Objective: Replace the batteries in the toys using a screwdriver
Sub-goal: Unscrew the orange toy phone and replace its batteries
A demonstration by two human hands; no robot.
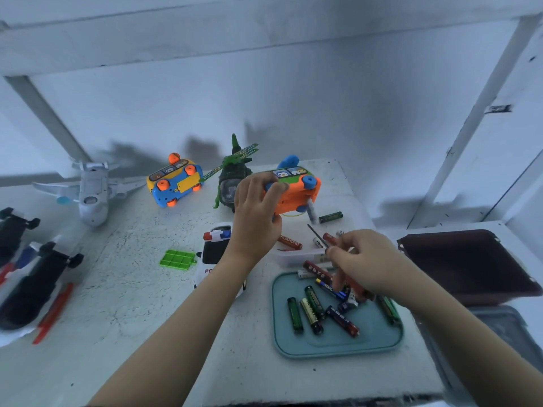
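The orange toy bus [293,195] is gripped, tipped up, by the curled left hand [255,212] beside the green helicopter [232,177]. The screwdriver [318,236] is pinched in the right hand [367,259] above the battery tray [352,345].

Police car [213,251] ptly hidden behind left forearm [205,304]; screwdriver [317,235] handle buried in right hand [367,259]; black toys [32,283] cut off @ edge.

On the desk [132,304] are two toy buses, a yellow-blue bus [173,185] and an orange bus [296,193]; one green helicopter [233,177]; one white aeroplane [92,192]; one police car [214,254]; two dark wheeled toys [38,280]; one screwdriver [318,236]; one green battery cover [177,259]; one small clear tub [291,257]; one teal tray [338,345] carrying at least eight batteries [311,315].
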